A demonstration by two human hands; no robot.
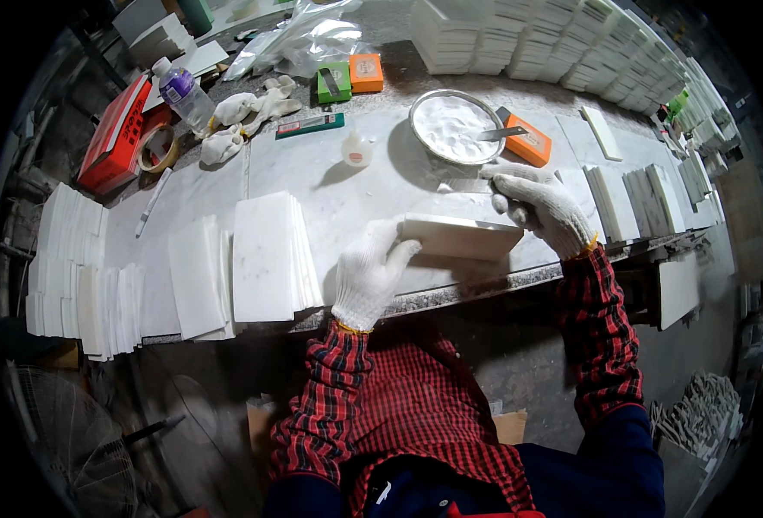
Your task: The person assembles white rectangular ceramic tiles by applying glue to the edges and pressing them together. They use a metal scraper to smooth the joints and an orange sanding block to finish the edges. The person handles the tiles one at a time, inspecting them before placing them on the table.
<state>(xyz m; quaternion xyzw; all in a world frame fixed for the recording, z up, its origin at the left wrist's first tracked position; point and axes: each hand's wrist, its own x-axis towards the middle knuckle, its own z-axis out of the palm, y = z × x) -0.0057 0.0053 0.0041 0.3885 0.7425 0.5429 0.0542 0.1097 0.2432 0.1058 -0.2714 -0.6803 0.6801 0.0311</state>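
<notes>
My left hand, in a white knit glove, grips the left end of a thin white stone tile. The tile is propped up on its long edge near the table's front edge, its side towards me in shadow. In my gloved right hand is a scraper, its flat blade pointing left above the tabletop, behind the tile. My fingers hide its handle. Just beyond stands a metal bowl of white powder or paste, with a second metal blade resting in it. An orange box touches the bowl's right side.
Tile stacks stand at left and right, with tall tile piles at the back. A small bottle, green box, loose gloves, tape roll and plastic bottle lie about the marble-topped table.
</notes>
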